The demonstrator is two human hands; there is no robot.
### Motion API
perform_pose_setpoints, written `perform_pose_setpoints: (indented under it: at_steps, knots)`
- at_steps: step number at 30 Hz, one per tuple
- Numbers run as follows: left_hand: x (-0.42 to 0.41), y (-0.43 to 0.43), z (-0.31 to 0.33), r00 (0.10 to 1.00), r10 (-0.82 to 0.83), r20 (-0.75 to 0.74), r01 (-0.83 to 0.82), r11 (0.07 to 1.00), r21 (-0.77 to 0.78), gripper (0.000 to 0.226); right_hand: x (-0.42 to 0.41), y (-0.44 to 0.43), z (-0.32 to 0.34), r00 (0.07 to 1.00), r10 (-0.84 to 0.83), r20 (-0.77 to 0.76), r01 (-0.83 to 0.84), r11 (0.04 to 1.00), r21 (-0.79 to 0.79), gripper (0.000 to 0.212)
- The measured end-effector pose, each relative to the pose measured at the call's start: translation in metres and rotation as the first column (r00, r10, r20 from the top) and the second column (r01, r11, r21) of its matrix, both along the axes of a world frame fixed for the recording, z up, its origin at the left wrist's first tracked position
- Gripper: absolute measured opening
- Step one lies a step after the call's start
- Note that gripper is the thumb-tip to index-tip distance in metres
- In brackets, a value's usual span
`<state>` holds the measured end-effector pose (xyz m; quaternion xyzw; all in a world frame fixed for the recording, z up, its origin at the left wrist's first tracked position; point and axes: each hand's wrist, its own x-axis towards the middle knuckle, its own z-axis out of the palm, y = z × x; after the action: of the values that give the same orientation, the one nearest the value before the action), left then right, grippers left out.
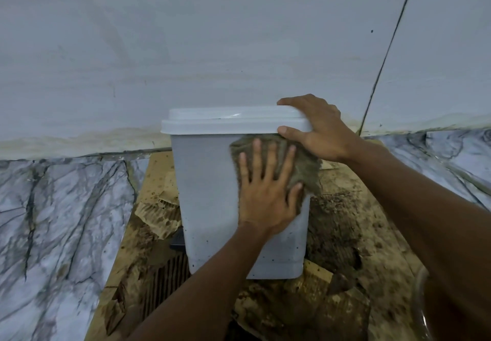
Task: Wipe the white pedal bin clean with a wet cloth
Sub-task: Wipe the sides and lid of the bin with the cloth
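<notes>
A white pedal bin (212, 181) stands upright on soiled, torn cardboard (342, 234) against a pale wall (212, 35), at the centre of the view, with marble-patterned floor (53, 221) at 9 o'clock and 3 o'clock. The left hand (265, 194) lies flat with fingers spread, pressing a grey-brown cloth (305, 168) against the bin's front face near its upper right — not clenched around it. The right hand (321, 130) grips the closed lid (228, 121) at its right corner, at 1 o'clock from the cloth, thumb on the lid's front edge and fingers over the top. Dark specks dot the bin's lower wall, and the black pedal (177, 241) shows at the bin's 8 o'clock.
</notes>
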<state>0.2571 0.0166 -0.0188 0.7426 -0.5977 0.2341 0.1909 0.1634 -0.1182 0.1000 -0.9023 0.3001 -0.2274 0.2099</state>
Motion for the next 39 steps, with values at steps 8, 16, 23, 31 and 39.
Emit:
perform_pose_setpoints:
  at_steps: [8, 16, 23, 31, 39]
  knots:
    - [0.026, 0.054, -0.070, 0.716, -0.571, 0.401, 0.411, 0.809, 0.420, 0.067, 0.004, -0.003, -0.004, 1.000, -0.012, -0.018, 0.011, 1.000, -0.013, 0.064]
    - [0.006, 0.008, -0.018, 0.977, -0.164, 0.140, 0.157, 0.986, 0.053, 0.066, 0.005, -0.006, -0.007, 0.999, -0.026, -0.023, 0.025, 0.999, -0.023, 0.063]
    - [-0.002, 0.073, -0.105, 0.827, -0.469, 0.311, 0.345, 0.859, 0.378, 0.075, 0.004, -0.007, -0.010, 1.000, -0.026, 0.001, 0.026, 1.000, -0.016, 0.061]
    - [0.059, 0.077, -0.063, 0.987, -0.101, 0.127, 0.085, 0.988, 0.127, 0.064, 0.008, -0.007, -0.009, 0.999, -0.040, -0.014, 0.040, 0.999, -0.024, 0.061]
    - [-0.024, 0.047, -0.085, 0.893, -0.389, 0.229, 0.305, 0.894, 0.328, 0.068, 0.005, -0.007, -0.010, 0.999, -0.032, -0.003, 0.032, 0.999, -0.035, 0.061]
